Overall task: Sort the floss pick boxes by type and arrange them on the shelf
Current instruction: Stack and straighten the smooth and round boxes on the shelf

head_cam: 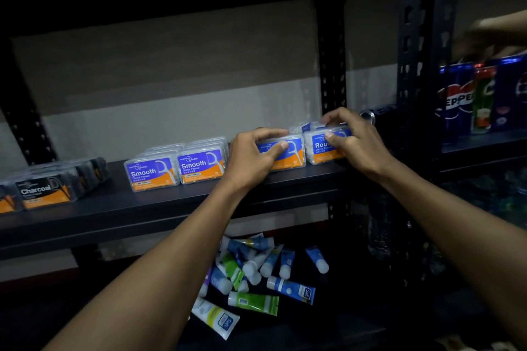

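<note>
On the dark shelf [114,208] stand rows of clear floss pick boxes. Black Charcoal boxes [45,192] sit at the far left. Two rows of blue and orange Smooth boxes [176,168] stand in the middle. My left hand [253,157] grips a blue and orange box [293,155] to their right, thumb on its front label. My right hand [353,139] grips the front Round box [319,149] at the right end, fingers over its top, thumb on its front. More boxes stand behind it, mostly hidden.
A black perforated upright [332,65] rises just behind the right hand. The shelf below holds a loose pile of tubes [256,273]. On the neighbouring rack at the right stand Pepsi cartons [456,100], with another person's hand [490,40] above them.
</note>
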